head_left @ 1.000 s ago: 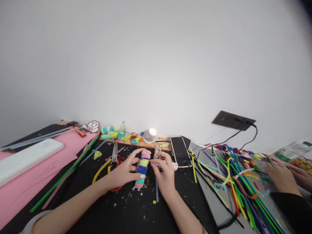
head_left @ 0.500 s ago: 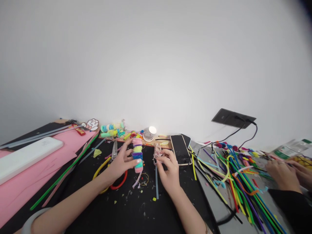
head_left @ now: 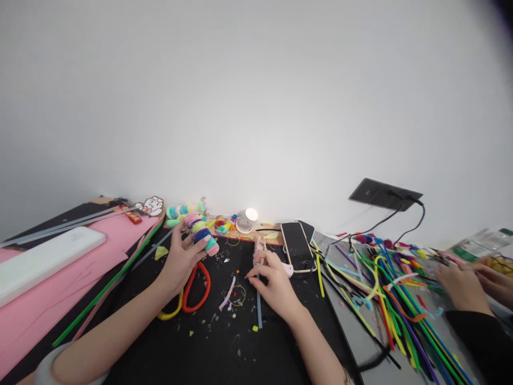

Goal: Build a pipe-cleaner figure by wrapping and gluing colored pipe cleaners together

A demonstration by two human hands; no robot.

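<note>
My left hand (head_left: 180,261) is closed round a stack of fuzzy coloured rings (head_left: 201,233), pink, yellow, purple and teal, and holds it tilted near the back of the black table (head_left: 208,347). Just behind it lie similar finished ring rolls (head_left: 182,212) on a wooden strip. My right hand (head_left: 269,279) rests on the table with its fingers pinched at a small pale pink piece (head_left: 259,249); what exactly it grips is too small to name. A short pink stem piece (head_left: 227,295) and a thin wire loop (head_left: 239,294) lie between my hands.
Scissors with red and yellow handles (head_left: 195,291) lie under my left wrist. A phone (head_left: 297,246) lies right of my right hand. Several coloured pipe cleaners (head_left: 393,299) are heaped at the right, where another person's hands (head_left: 465,286) work. Pink paper (head_left: 60,289) and a white case (head_left: 40,259) lie left.
My left hand has carried the ring stack left and back toward the finished rolls, tilting it. My right hand let go of the stack and dropped to the table by the pink piece.
</note>
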